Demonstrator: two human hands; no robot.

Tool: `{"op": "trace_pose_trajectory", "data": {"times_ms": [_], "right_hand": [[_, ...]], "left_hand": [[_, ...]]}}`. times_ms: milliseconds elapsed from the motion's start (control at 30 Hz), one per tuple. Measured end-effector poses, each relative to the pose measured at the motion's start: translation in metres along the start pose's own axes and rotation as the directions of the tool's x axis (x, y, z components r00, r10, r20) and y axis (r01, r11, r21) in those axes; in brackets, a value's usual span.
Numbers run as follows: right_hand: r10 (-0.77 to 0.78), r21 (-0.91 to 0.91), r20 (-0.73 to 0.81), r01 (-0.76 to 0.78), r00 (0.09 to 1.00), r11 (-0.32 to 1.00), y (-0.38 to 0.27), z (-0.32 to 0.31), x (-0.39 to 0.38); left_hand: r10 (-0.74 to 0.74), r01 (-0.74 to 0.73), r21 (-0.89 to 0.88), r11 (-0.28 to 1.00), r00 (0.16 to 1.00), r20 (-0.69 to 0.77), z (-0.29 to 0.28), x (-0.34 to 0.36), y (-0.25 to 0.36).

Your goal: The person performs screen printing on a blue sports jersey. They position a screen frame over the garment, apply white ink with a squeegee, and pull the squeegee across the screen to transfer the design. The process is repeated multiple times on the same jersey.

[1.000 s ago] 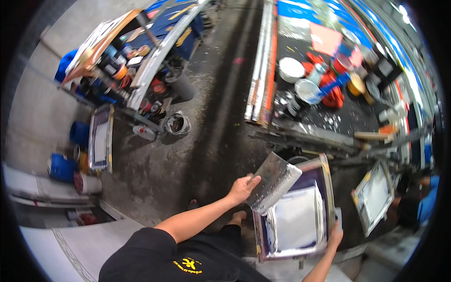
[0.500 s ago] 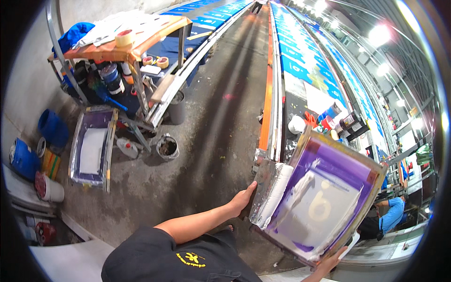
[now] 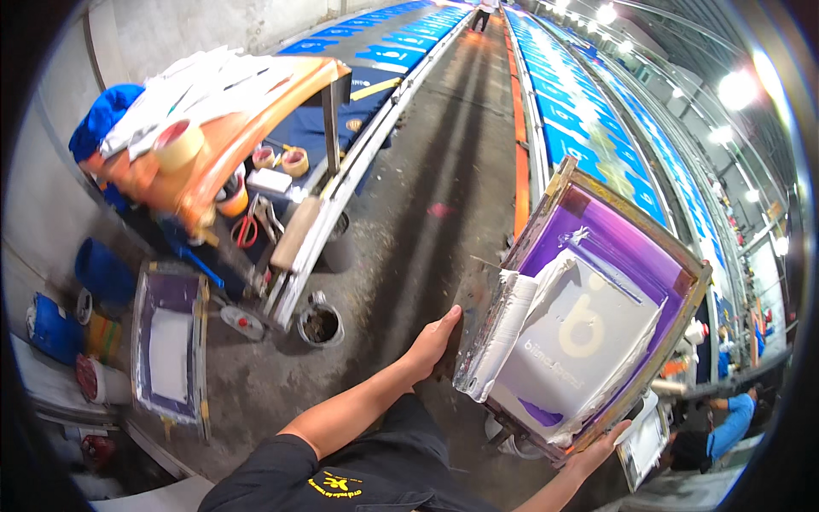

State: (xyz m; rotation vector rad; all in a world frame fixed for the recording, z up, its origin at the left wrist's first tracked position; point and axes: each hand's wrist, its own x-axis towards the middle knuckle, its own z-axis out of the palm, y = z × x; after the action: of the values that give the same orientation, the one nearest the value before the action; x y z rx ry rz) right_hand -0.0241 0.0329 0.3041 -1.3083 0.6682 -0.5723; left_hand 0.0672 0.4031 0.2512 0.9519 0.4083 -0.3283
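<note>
The person's left hand is curled around the near edge of a wide, flat squeegee; the thumb lies along the edge, and most of the fingers are hidden behind. A fat roll of thick white ink runs down the squeegee's right side, just beside the screen printing frame. That frame is held up at a slant in front of the person, with purple near its rim and a pale round mark in the middle. The right hand is bent around the frame's bottom edge near the low right corner and has hold of it; I cannot see all its fingers. A smaller-looking second frame is behind that hand, near a co-worker in a blue shirt. On the left, another frame leans close to a blue drum. A round bucket sits on the floor. Above it are red-handled scissors, and a big roll of tape rests on a table with an orange cover.
</note>
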Motion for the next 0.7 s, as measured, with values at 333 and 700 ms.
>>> {"op": "trace_pose_trajectory", "data": {"times_ms": [333,700], "right_hand": [[-0.122,0.096,0.129,0.11,0.984,0.989,-0.026,0.323,0.182],[-0.338,-0.087,0.499,0.434,0.798,0.897,-0.034,0.583,0.399]], "left_hand": [[0.178,-0.189,-0.29,0.938,0.982,-0.063,-0.003,0.233,0.216],[0.289,-0.26,-0.391,0.883,0.957,0.016,-0.021,0.512,0.355]]}}
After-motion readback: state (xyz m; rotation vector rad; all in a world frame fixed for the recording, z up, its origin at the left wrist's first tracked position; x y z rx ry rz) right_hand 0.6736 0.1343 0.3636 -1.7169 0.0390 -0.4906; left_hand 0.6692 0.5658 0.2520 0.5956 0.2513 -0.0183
